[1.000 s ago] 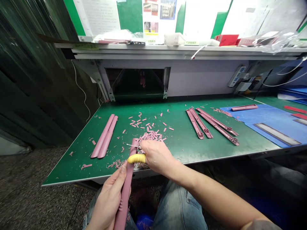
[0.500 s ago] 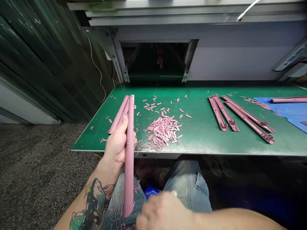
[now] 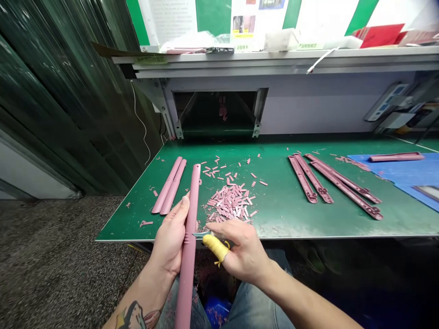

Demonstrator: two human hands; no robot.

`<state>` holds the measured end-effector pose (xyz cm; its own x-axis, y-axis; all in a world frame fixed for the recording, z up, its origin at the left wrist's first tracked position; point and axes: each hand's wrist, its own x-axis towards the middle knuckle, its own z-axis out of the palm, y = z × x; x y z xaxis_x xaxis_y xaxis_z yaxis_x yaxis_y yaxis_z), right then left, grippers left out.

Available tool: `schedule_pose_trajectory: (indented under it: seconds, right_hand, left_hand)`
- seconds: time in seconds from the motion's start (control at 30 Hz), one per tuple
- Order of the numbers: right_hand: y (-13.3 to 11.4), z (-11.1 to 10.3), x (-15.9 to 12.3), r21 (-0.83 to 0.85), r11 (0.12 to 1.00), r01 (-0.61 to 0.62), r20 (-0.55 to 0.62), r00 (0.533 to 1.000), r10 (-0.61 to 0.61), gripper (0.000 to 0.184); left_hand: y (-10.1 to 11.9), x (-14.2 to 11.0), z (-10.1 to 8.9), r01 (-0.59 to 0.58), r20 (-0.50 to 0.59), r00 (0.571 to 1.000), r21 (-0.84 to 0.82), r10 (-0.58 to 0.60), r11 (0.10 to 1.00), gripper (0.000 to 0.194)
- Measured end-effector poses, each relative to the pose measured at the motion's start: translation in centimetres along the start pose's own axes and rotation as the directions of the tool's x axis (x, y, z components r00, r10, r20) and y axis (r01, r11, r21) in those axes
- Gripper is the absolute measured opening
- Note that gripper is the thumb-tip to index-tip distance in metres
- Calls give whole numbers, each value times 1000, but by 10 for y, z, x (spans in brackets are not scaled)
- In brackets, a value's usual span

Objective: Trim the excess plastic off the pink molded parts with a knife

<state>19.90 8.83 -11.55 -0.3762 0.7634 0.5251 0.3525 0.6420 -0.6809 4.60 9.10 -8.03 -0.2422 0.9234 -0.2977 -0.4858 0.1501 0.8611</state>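
Observation:
My left hand (image 3: 170,240) is closed around a long pink plastic strip (image 3: 190,237), holding it lengthwise over the green table's front edge (image 3: 291,214). My right hand (image 3: 240,249) wears a yellow finger cot on the thumb and pinches a small blade (image 3: 200,234), whose tip touches the strip's right side. A heap of pink trimmings (image 3: 230,201) lies just beyond my hands. Two finished pink strips (image 3: 169,185) lie side by side at the left.
Several pink ribbed rails (image 3: 329,183) lie at the right, beside a blue mat (image 3: 404,171) bearing another pink strip. A dark opening (image 3: 219,112) sits in the back wall under a cluttered shelf. Green curtain hangs at the left.
My right hand came up from my lap and brought the blade against the strip. The left hand drew the strip nearer. The view tilted up.

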Motion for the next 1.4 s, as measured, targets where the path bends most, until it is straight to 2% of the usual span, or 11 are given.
schedule_pose_trajectory:
  seconds: [0.27, 0.4, 0.53, 0.7, 0.87, 1.0, 1.1, 1.2, 1.33, 1.37, 1.4]
  right_hand:
    - [9, -30, 30, -56, 998, -25, -153, 988, 16, 25]
    - [20, -50, 53, -93, 995, -39, -290, 957, 10, 25]
    - [25, -64, 57, -13, 998, -54, -369, 928, 45, 26]
    - [13, -50, 28, 15, 995, -95, -56, 994, 96, 25]
    - [1, -19, 11, -137, 990, -10, 258, 965, 46, 38]
    - [-3, -5, 13, -350, 934, 78, 342, 938, 50, 52]
    - [-12, 2, 0, -425, 894, 143, 382, 923, 34, 47]
    - [-25, 12, -31, -388, 889, 242, 504, 864, -16, 34]
    - [-30, 28, -79, -175, 896, 409, 740, 655, -154, 27]
    - [-26, 29, -85, -116, 905, 408, 760, 623, -183, 26]
    - [-22, 27, -85, -72, 923, 378, 751, 630, -199, 26]
  left_hand:
    - [-8, -24, 11, 75, 95, 992, 64, -81, 995, 37]
    - [-15, -35, 13, 122, 124, 983, 104, -134, 987, 35]
    - [-16, -34, 12, 172, 137, 975, 15, -173, 985, 31]
    - [-8, -9, 8, 177, 127, 978, -90, -165, 980, 31]
    - [-7, 6, 5, 161, 117, 982, -114, -147, 980, 36]
    - [-7, 7, 5, 132, 106, 987, -98, -122, 986, 32]
    - [-3, 12, 2, 93, 84, 993, -83, -86, 992, 28]
    - [3, 18, -2, 63, 70, 996, -77, -58, 995, 27]
    - [14, 21, -6, 19, 94, 996, -115, -8, 993, 28]
    - [16, 20, -7, 5, 110, 994, -125, 9, 992, 30]
    - [17, 19, -8, -7, 125, 992, -130, 24, 992, 30]
